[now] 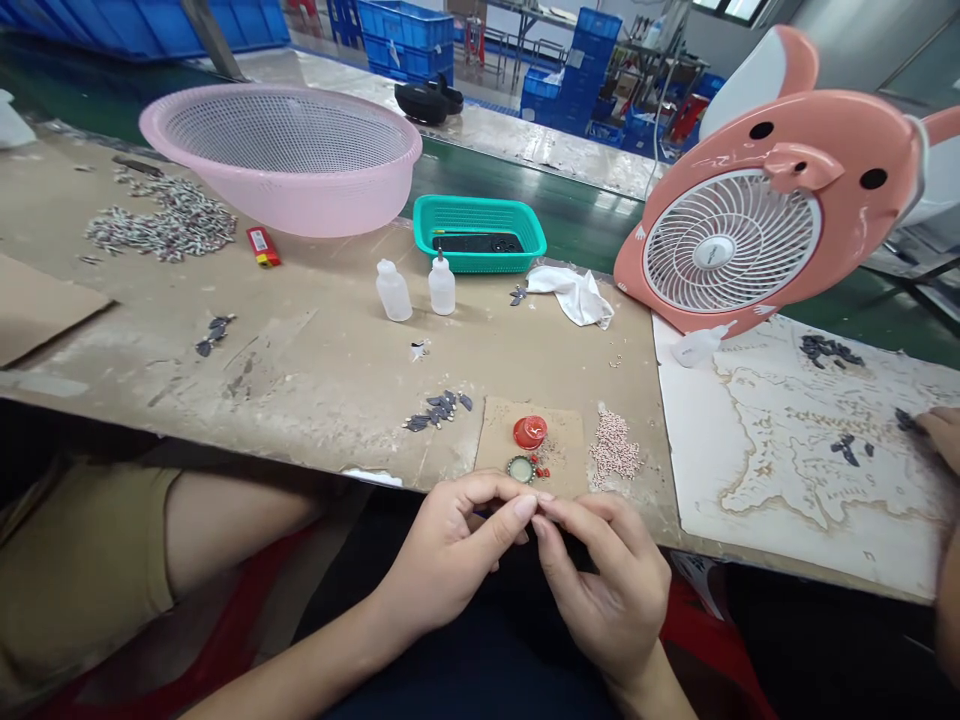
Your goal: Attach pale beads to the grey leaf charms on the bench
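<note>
My left hand point(461, 545) and my right hand point(611, 570) meet at the fingertips just in front of the table edge. Thumb and forefinger are pinched on each hand; whatever lies between them is hidden or too small to make out. Just beyond my fingers, a bottle cap point(520, 469) and a small red container point(530, 432) stand on a cardboard square point(495, 425), with tiny red pieces beside them. Right of the square lies a heap of tiny pale pink pieces point(615, 446). To its left is a cluster of small dark grey pieces point(439, 411).
Farther back are a pink basket point(360, 195), a green basket point(480, 262) holding a phone, two plastic bottles point(442, 290), a white cloth point(574, 294) and a red lighter point(262, 247). An orange fan point(832, 130) stands at right, near another person's hand point(943, 435).
</note>
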A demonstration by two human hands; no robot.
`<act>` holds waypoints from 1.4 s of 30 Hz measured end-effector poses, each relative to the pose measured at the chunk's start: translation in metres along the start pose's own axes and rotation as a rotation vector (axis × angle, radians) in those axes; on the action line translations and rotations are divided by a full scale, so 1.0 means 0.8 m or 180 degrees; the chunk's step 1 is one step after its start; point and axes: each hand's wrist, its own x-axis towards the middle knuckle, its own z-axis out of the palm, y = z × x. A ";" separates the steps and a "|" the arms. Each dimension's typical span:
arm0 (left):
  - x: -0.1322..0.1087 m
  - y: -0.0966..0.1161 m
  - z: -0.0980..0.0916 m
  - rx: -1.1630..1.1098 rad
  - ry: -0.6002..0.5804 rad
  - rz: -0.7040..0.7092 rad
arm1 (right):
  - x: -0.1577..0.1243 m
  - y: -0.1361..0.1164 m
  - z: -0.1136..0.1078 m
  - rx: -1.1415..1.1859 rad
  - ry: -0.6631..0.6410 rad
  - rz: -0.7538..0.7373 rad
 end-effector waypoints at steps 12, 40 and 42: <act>0.001 0.004 0.004 0.0090 -0.0145 0.0048 | 0.003 -0.006 -0.007 0.0749 -0.0119 0.0896; 0.007 -0.016 -0.121 0.4006 0.1769 0.0519 | 0.026 0.027 -0.004 0.1109 -0.0193 0.1982; 0.008 -0.017 -0.121 0.3978 0.1714 0.0443 | 0.027 0.029 -0.004 0.1150 -0.0189 0.2088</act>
